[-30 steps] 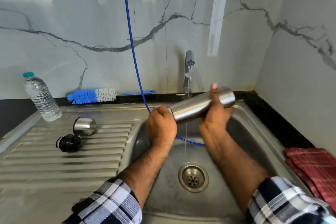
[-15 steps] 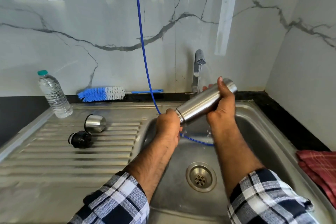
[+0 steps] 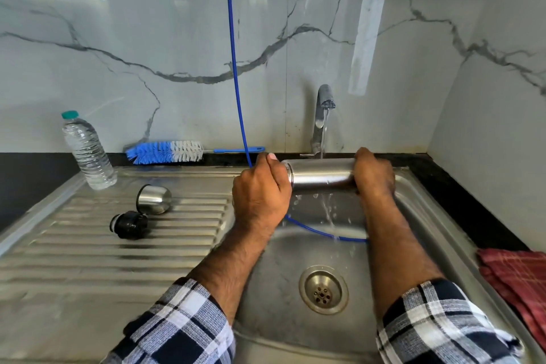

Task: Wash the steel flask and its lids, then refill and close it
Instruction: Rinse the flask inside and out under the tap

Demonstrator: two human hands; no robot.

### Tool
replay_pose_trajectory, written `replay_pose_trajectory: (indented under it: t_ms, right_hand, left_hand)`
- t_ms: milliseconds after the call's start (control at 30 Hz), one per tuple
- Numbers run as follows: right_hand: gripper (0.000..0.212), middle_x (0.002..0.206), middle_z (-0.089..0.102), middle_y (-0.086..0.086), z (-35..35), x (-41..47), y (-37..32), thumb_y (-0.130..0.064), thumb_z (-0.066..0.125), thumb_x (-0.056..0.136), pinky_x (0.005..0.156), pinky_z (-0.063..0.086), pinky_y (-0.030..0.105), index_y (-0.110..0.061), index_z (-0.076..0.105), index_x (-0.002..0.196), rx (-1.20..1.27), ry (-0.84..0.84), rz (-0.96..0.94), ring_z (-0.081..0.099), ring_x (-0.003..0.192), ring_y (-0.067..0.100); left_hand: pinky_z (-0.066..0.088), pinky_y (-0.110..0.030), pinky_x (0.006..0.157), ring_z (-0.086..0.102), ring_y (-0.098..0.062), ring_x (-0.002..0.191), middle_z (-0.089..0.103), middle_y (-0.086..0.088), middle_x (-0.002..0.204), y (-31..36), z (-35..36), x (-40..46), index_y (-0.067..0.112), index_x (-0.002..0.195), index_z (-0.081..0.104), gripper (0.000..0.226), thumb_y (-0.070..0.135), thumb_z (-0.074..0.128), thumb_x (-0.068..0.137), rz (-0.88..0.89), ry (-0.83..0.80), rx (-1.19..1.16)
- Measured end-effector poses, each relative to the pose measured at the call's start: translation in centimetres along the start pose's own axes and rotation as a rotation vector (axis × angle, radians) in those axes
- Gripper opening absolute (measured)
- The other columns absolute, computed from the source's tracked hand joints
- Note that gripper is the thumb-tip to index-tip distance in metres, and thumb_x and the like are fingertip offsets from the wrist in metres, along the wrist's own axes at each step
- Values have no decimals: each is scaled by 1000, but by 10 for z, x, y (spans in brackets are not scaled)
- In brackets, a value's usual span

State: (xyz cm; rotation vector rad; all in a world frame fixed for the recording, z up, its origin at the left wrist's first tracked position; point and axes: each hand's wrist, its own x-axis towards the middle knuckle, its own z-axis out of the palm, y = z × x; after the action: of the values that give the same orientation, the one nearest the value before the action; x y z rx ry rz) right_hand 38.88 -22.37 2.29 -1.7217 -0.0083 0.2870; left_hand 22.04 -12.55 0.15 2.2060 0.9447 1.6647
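Both hands, left (image 3: 260,189) and right (image 3: 373,174), seemingly curled, forearms extended forward.

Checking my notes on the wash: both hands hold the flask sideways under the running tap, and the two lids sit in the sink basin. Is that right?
Not quite. The head view shows the steel lid and black lid lying on the ribbed draining board, not in the basin. The rest holds: left hand and right hand hold the flask sideways under the tap.

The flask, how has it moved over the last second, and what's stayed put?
The steel flask, earlier tilted with its base raised toward the right, now lies level under the tap's running water. The left hand still covers its mouth and the right hand still grips its base. The steel cup lid and black stopper lie unmoved on the drainboard.
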Motion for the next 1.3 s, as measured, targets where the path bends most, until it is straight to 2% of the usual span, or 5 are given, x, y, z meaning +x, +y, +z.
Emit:
replay_pose_trajectory:
  t_ms: [300, 533, 700, 1067, 1300]
  right_hand:
    - [26, 132, 73, 1, 1, 15, 14, -19, 70, 98, 91, 53, 18, -24, 80, 122, 400, -417, -432, 64, 121, 18]
    - [33, 91, 79, 11, 23, -5, 20, -41, 66, 103, 74, 48, 32, -10, 80, 103, -225, 184, -652, 70, 84, 32]
    - [66, 160, 46, 22, 46, -20, 27, -46, 34, 110, 124, 28, 51, 0, 45, 155, -494, 257, -906, 40, 150, 37]
    - [77, 125, 65, 17, 5, 10, 20, -40, 73, 76, 93, 55, 49, -10, 54, 144, -1189, -174, -1679, 65, 109, 40]
    - [70, 96, 72, -5, 13, -10, -44, -44, 99, 50, 78, 58, 37, -27, 64, 108, -1326, -816, -974, 68, 87, 18]
  left_hand:
    - [34, -16, 42, 53, -22, 49, 64, -8, 76, -22, 8, 10, 13, 96, 68, 30, 32, 45, 96, -1184, -368, -520]
    - [55, -51, 93, 65, -47, 104, 72, -26, 108, -19, 3, 17, -1, 107, 71, 48, 33, 38, 107, -705, -146, -126]
    - [48, -37, 85, 64, -44, 110, 70, -23, 118, -10, 7, 21, 0, 118, 68, 47, 33, 36, 109, -814, -199, -163]
    - [58, -40, 77, 69, -37, 94, 73, -13, 104, -14, 13, 17, 6, 110, 72, 43, 39, 44, 104, -796, -398, -171]
    - [56, -47, 74, 66, -42, 81, 72, -20, 84, -16, 10, 14, 7, 83, 68, 52, 43, 34, 98, -293, -248, -188]
